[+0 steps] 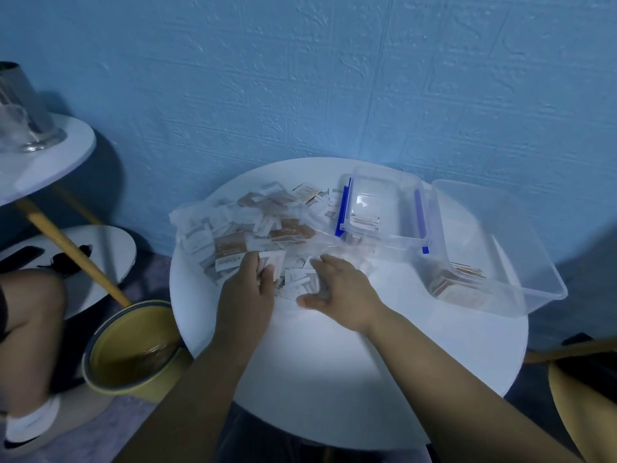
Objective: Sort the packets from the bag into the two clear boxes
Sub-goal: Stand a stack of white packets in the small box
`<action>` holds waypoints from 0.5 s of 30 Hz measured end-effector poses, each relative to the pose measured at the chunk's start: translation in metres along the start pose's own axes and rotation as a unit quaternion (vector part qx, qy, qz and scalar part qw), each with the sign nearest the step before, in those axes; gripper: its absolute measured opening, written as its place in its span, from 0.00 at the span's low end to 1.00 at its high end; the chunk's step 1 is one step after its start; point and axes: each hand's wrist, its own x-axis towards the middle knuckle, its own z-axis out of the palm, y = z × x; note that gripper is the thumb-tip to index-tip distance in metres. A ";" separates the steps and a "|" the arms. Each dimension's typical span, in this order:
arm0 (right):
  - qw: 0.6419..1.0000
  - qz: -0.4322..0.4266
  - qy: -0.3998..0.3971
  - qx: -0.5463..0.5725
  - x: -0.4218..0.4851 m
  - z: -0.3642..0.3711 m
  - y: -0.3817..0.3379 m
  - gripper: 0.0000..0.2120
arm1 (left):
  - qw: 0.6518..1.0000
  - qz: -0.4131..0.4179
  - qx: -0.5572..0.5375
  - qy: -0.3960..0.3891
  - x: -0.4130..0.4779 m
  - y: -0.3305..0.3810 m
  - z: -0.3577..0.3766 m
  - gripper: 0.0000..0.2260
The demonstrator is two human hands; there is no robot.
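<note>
**Sorting under way**

Two bare forearms reach across the round white worktop (334, 379). The left hand (248, 289) pinches one of the packets (233, 242) between curled fingers (253, 260) and thumb. The right hand (337, 295), a little blurred, lies spread and relaxed on the heap and grips nothing.

The packets are small flat sachets, white or tan, spilling from a clear bag (187, 218) at mid-worktop. A few already lie in the small blue-clipped box (377, 208) and the large box (494, 248) on the right. They look light, thin and probably slippery, so each is best pinched at an edge.
</note>
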 end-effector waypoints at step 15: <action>0.922 0.010 0.047 0.385 -0.005 -0.011 -0.005 0.14 | 0.997 -0.004 -0.074 -0.029 -0.003 0.005 -0.002 0.09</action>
